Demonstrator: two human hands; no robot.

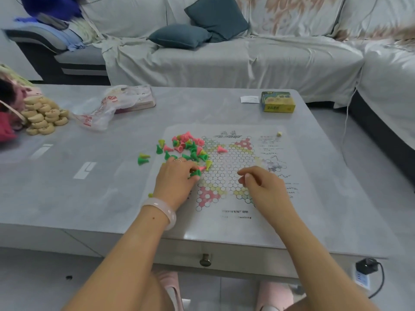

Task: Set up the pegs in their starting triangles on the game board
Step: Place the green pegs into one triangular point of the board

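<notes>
Pegs point(183, 147): small plastic cones, judged v. light, stiff, tip-prone; heaped at game board point(226, 167) left edge. Left hand point(174, 180) fingers clamped on green peg point(195, 173). Right hand point(262, 185) fingers loosely curled, nothing held. Best pinched at narrow tip.

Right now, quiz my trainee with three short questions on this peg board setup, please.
1. True or false: pegs already stand in the near pink triangle.
2. Which hand touches pegs: A left hand, B right hand?
3. Fill in: the yellow box sits on the table's far ____ side.

Key: 1 false, the triangle is bare. 2 A, gripping green pegs. 3 right.
</notes>
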